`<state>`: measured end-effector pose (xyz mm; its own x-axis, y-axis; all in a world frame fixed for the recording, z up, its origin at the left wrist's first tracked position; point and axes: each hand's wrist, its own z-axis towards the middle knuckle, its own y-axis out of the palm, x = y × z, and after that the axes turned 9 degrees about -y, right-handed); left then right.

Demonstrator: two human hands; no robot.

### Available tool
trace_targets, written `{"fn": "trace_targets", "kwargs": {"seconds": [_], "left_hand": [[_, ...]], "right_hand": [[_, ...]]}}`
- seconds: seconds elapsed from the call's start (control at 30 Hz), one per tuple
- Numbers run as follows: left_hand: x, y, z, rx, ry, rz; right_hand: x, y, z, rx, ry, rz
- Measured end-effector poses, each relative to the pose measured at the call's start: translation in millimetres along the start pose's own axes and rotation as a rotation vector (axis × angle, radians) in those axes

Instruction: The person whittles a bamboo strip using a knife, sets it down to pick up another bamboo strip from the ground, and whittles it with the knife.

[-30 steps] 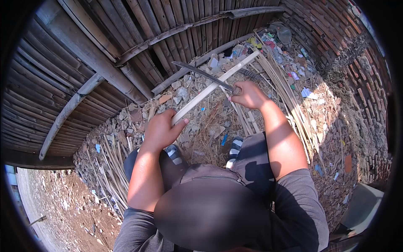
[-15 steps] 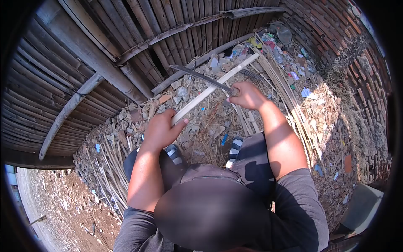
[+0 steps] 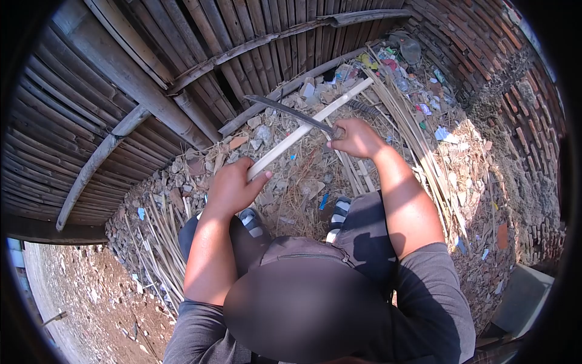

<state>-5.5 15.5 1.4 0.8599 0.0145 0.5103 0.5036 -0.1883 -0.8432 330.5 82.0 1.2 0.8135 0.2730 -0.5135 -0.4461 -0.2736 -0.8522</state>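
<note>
My left hand [image 3: 235,188] is closed around the near end of a pale bamboo strip [image 3: 285,144], which slants up and away to the right. In my right hand [image 3: 357,138] is the handle of a machete [image 3: 285,110], its dark blade pointing to the upper left. The blade crosses over the strip around the strip's middle, close to the handle. Whether its edge bites into the strip I cannot tell. The palm side of both hands is hidden.
Split bamboo strips [image 3: 418,164] lie on the rubble to the right, and another pile of strips [image 3: 159,246] is at the left. A bamboo wall [image 3: 109,79] curves along the far left. On the right stands a brick wall [image 3: 527,115]. Litter and broken stones cover the ground.
</note>
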Motion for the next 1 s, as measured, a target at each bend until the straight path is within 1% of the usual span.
{"fn": "trace_targets", "kwargs": {"seconds": [0.3, 0.53, 0.8, 1.0], "left_hand": [[2, -2, -1, -0.037, -0.028, -0.01], [0, 1, 0, -0.026, -0.015, 0.011], [4, -2, -2, -0.059, -0.03, 0.028], [1, 3, -1, -0.019, 0.014, -0.019]], "right_hand": [[-1, 0, 0, -0.013, 0.006, -0.014], [-3, -1, 0, -0.043, 0.013, 0.007], [4, 7, 2, -0.014, 0.006, -0.022], [1, 5, 2, -0.036, 0.008, -0.004]]}}
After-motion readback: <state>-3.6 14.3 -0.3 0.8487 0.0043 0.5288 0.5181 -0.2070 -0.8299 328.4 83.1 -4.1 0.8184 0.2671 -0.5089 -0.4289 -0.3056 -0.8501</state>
